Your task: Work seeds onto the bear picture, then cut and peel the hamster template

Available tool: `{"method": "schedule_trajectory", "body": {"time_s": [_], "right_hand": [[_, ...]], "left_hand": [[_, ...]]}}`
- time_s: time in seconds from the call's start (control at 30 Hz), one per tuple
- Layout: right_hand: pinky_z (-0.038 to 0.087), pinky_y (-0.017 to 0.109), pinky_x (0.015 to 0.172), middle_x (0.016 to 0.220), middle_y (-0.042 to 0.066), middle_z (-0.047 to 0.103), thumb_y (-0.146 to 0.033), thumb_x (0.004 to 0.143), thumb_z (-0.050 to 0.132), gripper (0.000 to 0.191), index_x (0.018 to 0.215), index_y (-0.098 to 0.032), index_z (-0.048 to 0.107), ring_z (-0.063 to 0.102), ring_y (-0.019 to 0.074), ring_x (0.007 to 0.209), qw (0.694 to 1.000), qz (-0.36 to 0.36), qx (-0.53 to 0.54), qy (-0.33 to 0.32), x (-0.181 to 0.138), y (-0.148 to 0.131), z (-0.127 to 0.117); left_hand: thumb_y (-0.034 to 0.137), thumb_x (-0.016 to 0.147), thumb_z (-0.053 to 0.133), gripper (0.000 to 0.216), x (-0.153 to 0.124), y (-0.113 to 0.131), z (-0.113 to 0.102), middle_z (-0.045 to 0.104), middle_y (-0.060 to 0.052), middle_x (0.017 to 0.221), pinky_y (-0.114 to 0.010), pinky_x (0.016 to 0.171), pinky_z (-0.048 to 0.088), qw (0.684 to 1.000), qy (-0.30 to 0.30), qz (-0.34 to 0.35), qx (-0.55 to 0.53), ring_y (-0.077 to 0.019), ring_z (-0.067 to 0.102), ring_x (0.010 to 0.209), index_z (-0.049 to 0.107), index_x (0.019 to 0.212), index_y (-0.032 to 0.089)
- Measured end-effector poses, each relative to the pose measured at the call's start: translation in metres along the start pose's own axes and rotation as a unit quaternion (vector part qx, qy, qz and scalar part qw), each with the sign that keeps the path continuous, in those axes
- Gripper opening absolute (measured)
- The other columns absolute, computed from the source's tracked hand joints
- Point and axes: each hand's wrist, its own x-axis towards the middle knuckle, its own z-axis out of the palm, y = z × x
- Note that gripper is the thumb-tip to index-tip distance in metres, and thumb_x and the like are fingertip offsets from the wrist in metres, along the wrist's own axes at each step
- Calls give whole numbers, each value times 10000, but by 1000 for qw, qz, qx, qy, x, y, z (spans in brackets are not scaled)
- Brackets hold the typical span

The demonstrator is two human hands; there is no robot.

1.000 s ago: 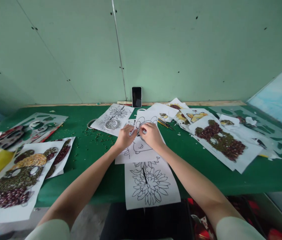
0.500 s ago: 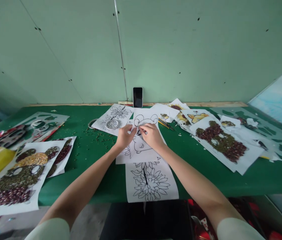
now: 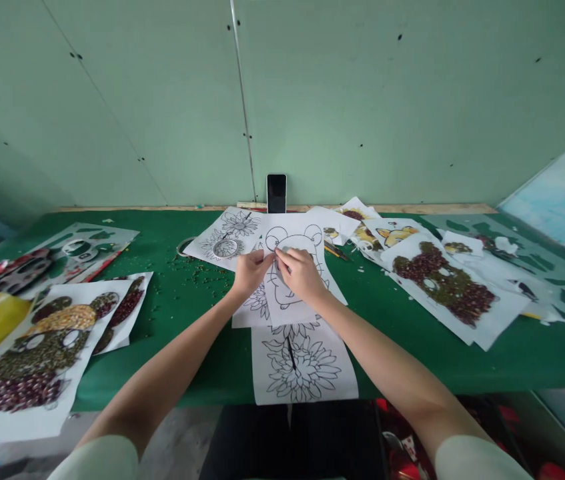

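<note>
A white sheet with a black outline drawing of a round-eared animal (image 3: 307,307) lies in front of me, on top of flower drawings. My left hand (image 3: 251,272) is at its left edge, thumb and fingers pinched together. Beside it my right hand (image 3: 301,272) is over the animal's face, also pinched, and the fingertips of both hands nearly meet. Whatever is between the fingertips is too small or hidden to make out. Below the hands, a flower drawing (image 3: 307,373) reaches to the table's front edge.
A round dish (image 3: 225,249) stands on another flower sheet (image 3: 237,223), with scattered seeds (image 3: 202,270) near it. A phone (image 3: 277,193) leans against the wall. Seed pictures lie left (image 3: 37,353) and right (image 3: 447,280). Yellow tape (image 3: 5,327) sits far left; pencils (image 3: 335,251) lie right.
The animal drawing has turned and shifted slightly under my hands, its lower edge now angled over the flower sheets. My fingertips have come closer together. The left seed picture's lower edge has dropped slightly.
</note>
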Motion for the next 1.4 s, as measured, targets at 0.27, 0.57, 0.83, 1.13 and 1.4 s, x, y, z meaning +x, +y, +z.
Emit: {"method": "schedule_trajectory", "body": {"time_s": [0.27,0.57,0.83,1.13,1.4], "right_hand": [[598,459,866,924,118,746,-206,1156,494,371,1401,-140,764,694,260,864,1000,-19,10,-15,1,0,5],[602,471,889,924,128,746,-208,1163,463,394,1416,-134,756,698,267,879,1000,-16,6,-24,-1,-3,6],[599,469,927,912,119,738,-199,1158,460,412,1463,-146,732,712,273,901,999,-12,-4,-40,-2,-4,7],[597,486,942,924,133,744,-190,1148,475,419,1490,-113,704,717,283,902,998,-25,-18,-48,-3,-3,8],[593,512,958,943,131,742,-177,1139,471,416,1477,-139,711,716,288,922,998,-40,-9,-50,-3,-5,5]], "left_hand": [[429,921,681,575,-3,2,1,162,58,614,-310,519,125,1000,9,-8,4,-112,169,590,205,652,251],[440,924,664,570,-3,0,2,172,57,595,-311,523,132,1000,9,-5,27,-114,180,580,207,642,249],[442,905,651,560,-3,1,3,156,54,610,-319,541,124,998,20,-7,53,-121,168,596,196,643,248],[441,914,635,547,-3,0,2,172,54,601,-313,542,131,998,19,-1,59,-120,186,600,204,641,243],[428,929,657,567,-2,-4,3,165,54,595,-312,526,122,998,28,20,54,-120,173,588,203,646,240]]}}
